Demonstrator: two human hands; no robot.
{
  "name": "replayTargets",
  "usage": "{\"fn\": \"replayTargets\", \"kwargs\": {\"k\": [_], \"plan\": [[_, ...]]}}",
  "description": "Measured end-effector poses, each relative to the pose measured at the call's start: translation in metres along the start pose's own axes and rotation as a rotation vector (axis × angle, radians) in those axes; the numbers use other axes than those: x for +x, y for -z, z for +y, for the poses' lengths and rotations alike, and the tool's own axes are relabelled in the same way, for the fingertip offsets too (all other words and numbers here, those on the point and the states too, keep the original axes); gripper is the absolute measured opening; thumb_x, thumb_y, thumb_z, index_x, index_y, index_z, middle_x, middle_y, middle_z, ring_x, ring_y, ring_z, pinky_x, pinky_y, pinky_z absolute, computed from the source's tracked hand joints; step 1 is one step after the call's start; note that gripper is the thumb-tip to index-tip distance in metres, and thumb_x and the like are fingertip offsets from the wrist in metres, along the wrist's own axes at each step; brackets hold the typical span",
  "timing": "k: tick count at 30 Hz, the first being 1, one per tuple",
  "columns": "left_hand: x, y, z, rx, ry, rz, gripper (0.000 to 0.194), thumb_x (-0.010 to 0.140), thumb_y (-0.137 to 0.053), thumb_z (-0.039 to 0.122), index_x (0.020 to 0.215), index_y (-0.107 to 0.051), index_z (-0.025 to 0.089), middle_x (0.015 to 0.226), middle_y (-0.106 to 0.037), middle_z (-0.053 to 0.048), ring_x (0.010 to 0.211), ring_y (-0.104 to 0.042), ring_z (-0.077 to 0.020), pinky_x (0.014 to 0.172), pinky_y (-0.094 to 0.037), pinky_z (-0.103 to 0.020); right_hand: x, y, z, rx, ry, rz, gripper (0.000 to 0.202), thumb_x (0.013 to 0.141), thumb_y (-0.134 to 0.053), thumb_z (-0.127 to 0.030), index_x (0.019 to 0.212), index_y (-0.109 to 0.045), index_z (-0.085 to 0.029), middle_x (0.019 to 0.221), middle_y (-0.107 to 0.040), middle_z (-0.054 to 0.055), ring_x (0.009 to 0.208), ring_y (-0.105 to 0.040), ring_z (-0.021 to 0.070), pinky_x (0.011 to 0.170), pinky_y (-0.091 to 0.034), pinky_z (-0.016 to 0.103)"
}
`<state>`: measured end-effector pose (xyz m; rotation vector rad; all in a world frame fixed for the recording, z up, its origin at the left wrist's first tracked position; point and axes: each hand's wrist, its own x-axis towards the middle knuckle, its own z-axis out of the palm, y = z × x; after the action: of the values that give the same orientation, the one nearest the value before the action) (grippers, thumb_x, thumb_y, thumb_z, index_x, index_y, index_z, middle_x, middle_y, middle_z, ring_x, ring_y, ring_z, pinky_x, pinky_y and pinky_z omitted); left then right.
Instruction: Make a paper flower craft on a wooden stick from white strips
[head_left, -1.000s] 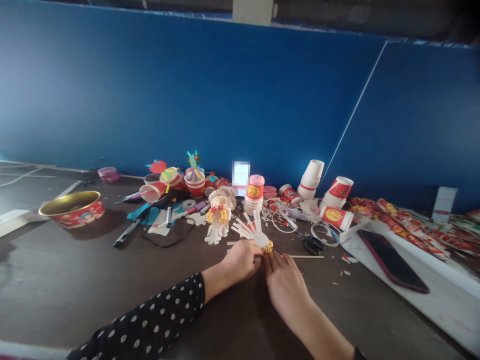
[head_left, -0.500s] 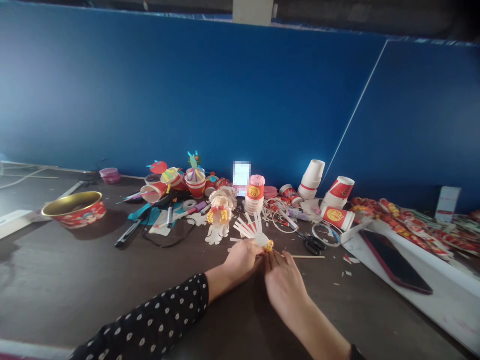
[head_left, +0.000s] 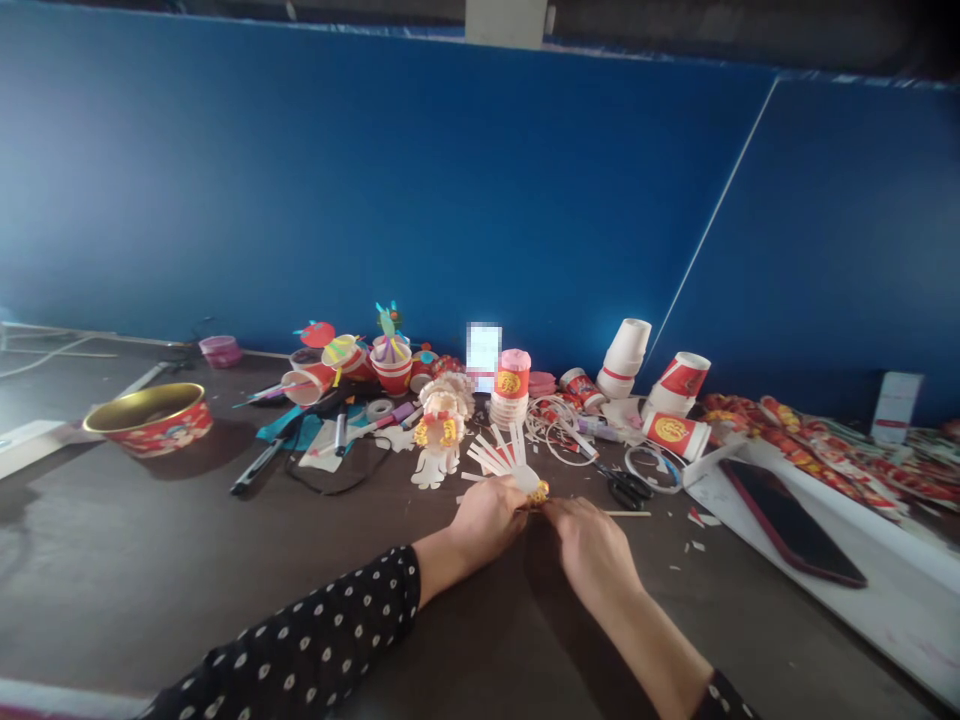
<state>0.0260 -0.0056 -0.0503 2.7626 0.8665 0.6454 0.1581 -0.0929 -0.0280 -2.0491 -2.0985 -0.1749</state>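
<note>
My left hand is closed on a paper piece whose white strips fan out away from me. A small yellow-orange part shows at the piece's near right edge. My right hand is closed at that edge, its fingertips by the yellow part; what they pinch, if anything, is too small to make out. A thin wooden stick lies behind my right hand. Just beyond the strips stands a stack of paper cups, with a white paper figure to its left.
Scissors and a white tape ring lie at right. A phone rests in a white tray. A gold-rimmed bowl, a cutter knife and cup figures are at left. A blue panel stands behind.
My right hand has shifted slightly right, away from my left hand, and its fingers are drawn in more. My left hand still holds the paper piece in nearly the same place.
</note>
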Motion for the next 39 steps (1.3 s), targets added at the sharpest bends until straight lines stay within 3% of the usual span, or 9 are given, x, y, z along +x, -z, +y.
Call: {"fn": "replayTargets", "kwargs": {"k": [6, 12, 21, 30, 39], "plan": [[-0.001, 0.008, 0.004, -0.113, 0.030, 0.008, 0.017, 0.072, -0.048, 0.008, 0.074, -0.062, 0.016, 0.079, -0.063, -0.003, 0.076, -0.058, -0.0155, 0.072, -0.046, -0.024, 0.006, 0.001, 0.003, -0.111, 0.051, 0.004, 0.027, 0.088, -0.038, -0.012, 0.082, -0.063, -0.022, 0.083, -0.065, 0.001, 0.083, -0.054, 0.0161, 0.071, -0.036, 0.025], [-0.001, 0.011, 0.007, -0.069, 0.071, -0.030, 0.016, 0.071, -0.049, 0.009, 0.075, -0.063, 0.016, 0.081, -0.063, -0.004, 0.077, -0.059, -0.0161, 0.071, -0.047, -0.023, 0.008, 0.005, 0.011, -0.106, 0.118, 0.006, 0.027, 0.089, -0.037, -0.014, 0.082, -0.062, -0.022, 0.080, -0.063, 0.001, 0.083, -0.051, 0.0156, 0.071, -0.035, 0.024], [-0.002, 0.011, 0.009, -0.104, 0.017, -0.023, 0.017, 0.072, -0.048, 0.009, 0.076, -0.063, 0.016, 0.081, -0.062, -0.003, 0.078, -0.058, -0.0160, 0.071, -0.046, -0.023, 0.008, 0.005, 0.017, -0.077, 0.126, -0.021, 0.032, 0.088, -0.033, -0.013, 0.083, -0.063, -0.021, 0.077, -0.062, 0.002, 0.077, -0.052, 0.0149, 0.071, -0.035, 0.023], [-0.004, 0.007, 0.006, -0.076, 0.052, 0.008, 0.017, 0.075, -0.050, 0.014, 0.064, -0.062, 0.017, 0.074, -0.061, -0.003, 0.072, -0.057, -0.0153, 0.068, -0.044, -0.022, -0.008, 0.013, 0.062, -0.172, -0.023, -0.038, 0.031, 0.081, -0.038, -0.006, 0.080, -0.065, -0.020, 0.079, -0.064, 0.003, 0.082, -0.055, 0.0152, 0.074, -0.036, 0.023], [-0.003, 0.006, 0.009, -0.033, 0.096, -0.005, 0.015, 0.077, -0.050, 0.017, 0.069, -0.063, 0.018, 0.077, -0.062, -0.003, 0.074, -0.058, -0.0162, 0.068, -0.043, -0.023, -0.010, 0.007, 0.049, -0.030, 0.040, 0.012, 0.033, 0.084, -0.037, -0.009, 0.088, -0.067, -0.023, 0.083, -0.063, 0.002, 0.083, -0.055, 0.0147, 0.075, -0.037, 0.023]]}}
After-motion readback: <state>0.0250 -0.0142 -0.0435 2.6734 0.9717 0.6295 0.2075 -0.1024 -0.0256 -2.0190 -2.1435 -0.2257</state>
